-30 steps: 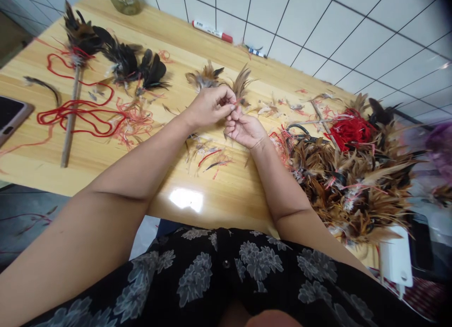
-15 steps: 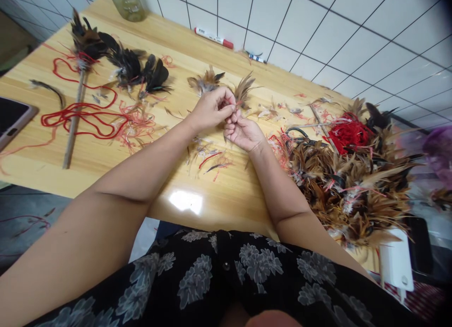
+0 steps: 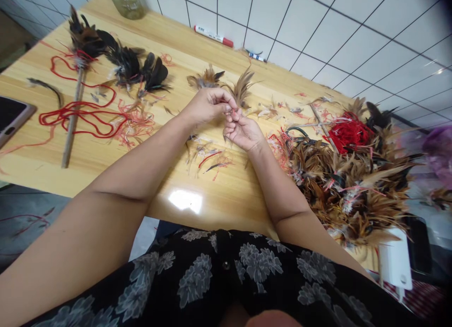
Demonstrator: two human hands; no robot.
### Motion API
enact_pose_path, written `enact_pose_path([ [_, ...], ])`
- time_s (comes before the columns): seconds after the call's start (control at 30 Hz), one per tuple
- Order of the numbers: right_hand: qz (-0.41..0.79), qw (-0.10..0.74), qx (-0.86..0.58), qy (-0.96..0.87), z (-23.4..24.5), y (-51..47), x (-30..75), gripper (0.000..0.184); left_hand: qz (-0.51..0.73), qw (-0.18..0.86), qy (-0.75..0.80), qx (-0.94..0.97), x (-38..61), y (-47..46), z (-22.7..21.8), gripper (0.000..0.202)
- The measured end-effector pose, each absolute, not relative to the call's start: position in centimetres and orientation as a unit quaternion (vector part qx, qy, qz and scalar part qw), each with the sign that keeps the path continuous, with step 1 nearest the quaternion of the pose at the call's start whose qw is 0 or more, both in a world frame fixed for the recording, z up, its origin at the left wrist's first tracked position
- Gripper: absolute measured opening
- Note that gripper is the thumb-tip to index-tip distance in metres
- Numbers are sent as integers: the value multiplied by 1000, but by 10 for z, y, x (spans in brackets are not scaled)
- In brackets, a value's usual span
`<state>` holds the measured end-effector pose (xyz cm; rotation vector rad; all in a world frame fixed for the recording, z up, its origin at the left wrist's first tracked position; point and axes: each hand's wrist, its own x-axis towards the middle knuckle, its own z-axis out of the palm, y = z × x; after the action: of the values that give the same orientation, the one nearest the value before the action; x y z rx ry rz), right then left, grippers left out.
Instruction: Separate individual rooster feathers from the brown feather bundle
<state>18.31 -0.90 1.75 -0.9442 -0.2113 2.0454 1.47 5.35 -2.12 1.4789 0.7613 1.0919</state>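
Note:
My left hand (image 3: 212,105) and my right hand (image 3: 245,133) meet above the middle of the wooden table (image 3: 226,200). Thumb and fingers are pinched on both, tip to tip. Whatever lies between the fingertips is too small and too covered to name; a reddish speck shows there. Just beyond the fingers is a brown feather tuft (image 3: 242,86), and I cannot tell whether they touch it. Another brown feather bunch (image 3: 206,77) lies behind my left hand. Loose feather scraps (image 3: 215,162) and bits of red thread are scattered below my hands.
At left, red cord (image 3: 84,115) loops over a stick (image 3: 72,124) topped with dark feathers, near black bunches (image 3: 129,65) and a phone (image 3: 14,117). At right are a brown feather heap (image 3: 353,190), red yarn (image 3: 349,133) and scissors (image 3: 298,131). Markers (image 3: 213,36) lie by the tiled wall.
The hands stay together with only small finger movements; my left fingertips have shifted slightly. The reddish bit at the fingertips shows less clearly now. The table's objects keep their places.

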Motion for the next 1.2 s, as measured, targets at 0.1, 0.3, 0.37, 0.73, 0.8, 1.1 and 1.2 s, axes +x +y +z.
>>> enact_pose_path([
  [0.1, 816, 429, -377, -89, 19, -9, 183, 42, 454, 545, 333, 622, 14, 53, -20, 16],
  [0.3, 809, 436, -381, -99, 16, -8, 182, 41, 446, 514, 354, 642, 17, 54, -21, 16],
  [0.37, 807, 437, -384, -103, 14, -8, 181, 40, 447, 480, 365, 661, 20, 56, -24, 16],
  [0.73, 815, 445, -367, -58, 13, -11, 175, 40, 447, 217, 387, 777, 22, 64, -49, 20],
  [0.8, 817, 445, -362, -51, 12, -11, 173, 40, 450, 193, 386, 782, 21, 66, -55, 13],
  [1.1, 830, 430, -352, -48, 14, -13, 171, 46, 459, 162, 371, 791, 22, 63, -54, 7],
  [1.2, 828, 428, -359, -48, 16, -14, 170, 47, 455, 189, 367, 789, 23, 60, -49, 7],
])
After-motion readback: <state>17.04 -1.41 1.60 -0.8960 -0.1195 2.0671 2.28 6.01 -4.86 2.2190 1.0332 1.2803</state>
